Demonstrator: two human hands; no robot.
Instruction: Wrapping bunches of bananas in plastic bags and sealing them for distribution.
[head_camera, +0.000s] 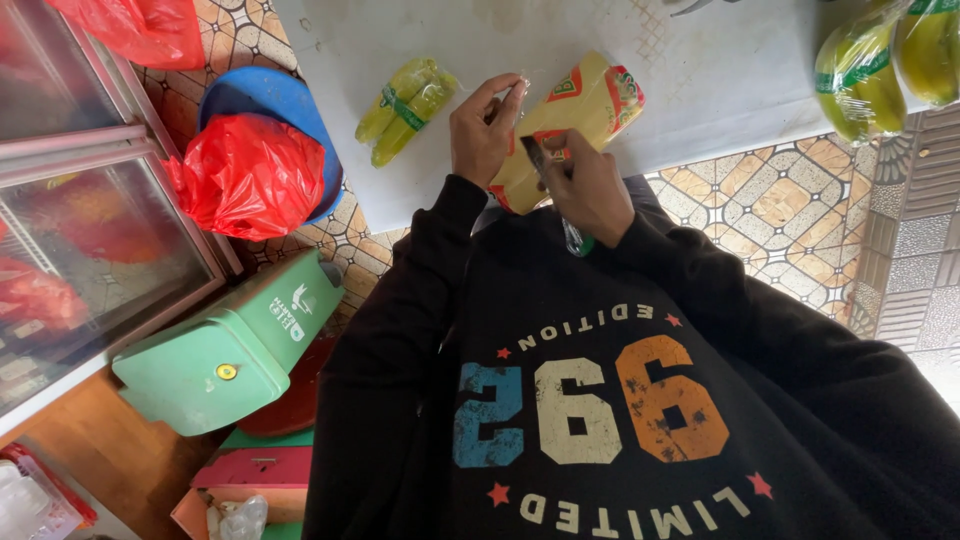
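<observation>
Fingers of both hands — left hand (484, 128), right hand (590, 185) — pinched shut on clear wrap around yellow pack (570, 115), held off white worktop (700, 80) between them, wrapped banana bunch (405, 108) just left; best kept taut, pulled evenly, without squeezing contents.

Both hands — left hand (483, 132) & right hand (590, 185) — grip yellow packet (575, 110) over white table (700, 70).

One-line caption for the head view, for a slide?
Both hands, left and right, hold a yellow packet over a white table.
</observation>
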